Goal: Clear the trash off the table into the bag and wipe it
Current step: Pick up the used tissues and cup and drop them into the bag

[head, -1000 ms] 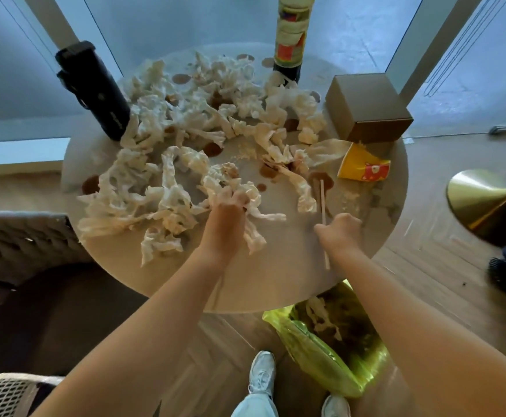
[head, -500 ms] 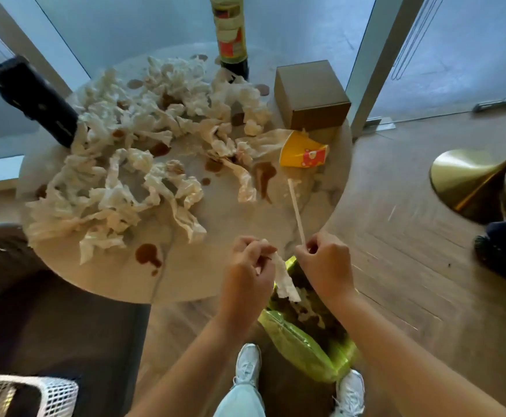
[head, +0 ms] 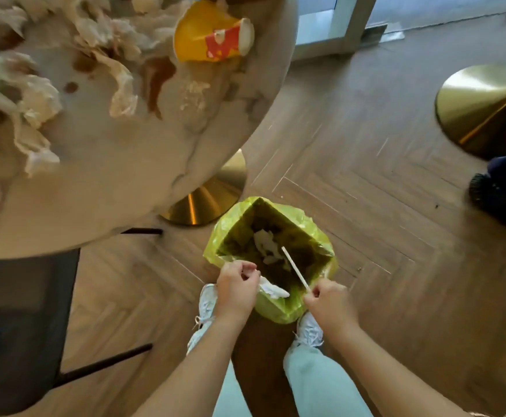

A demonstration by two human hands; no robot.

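The yellow-green trash bag lines a bin on the floor between my feet, with white tissue inside. My left hand pinches a crumpled white tissue over the bag's near rim. My right hand grips a thin white stick that slants over the bag's mouth. The round marble table fills the upper left, carrying several crumpled tissues, brown spills and a tipped yellow paper cup.
The table's gold base stands just beyond the bag. A second gold base and another person's dark shoe are at the right. A dark chair sits at the lower left. Wooden floor lies between.
Both hands left the table and dropped down over the bag, carrying the tissue and the stick. My view tilted down from the tabletop toward the floor.
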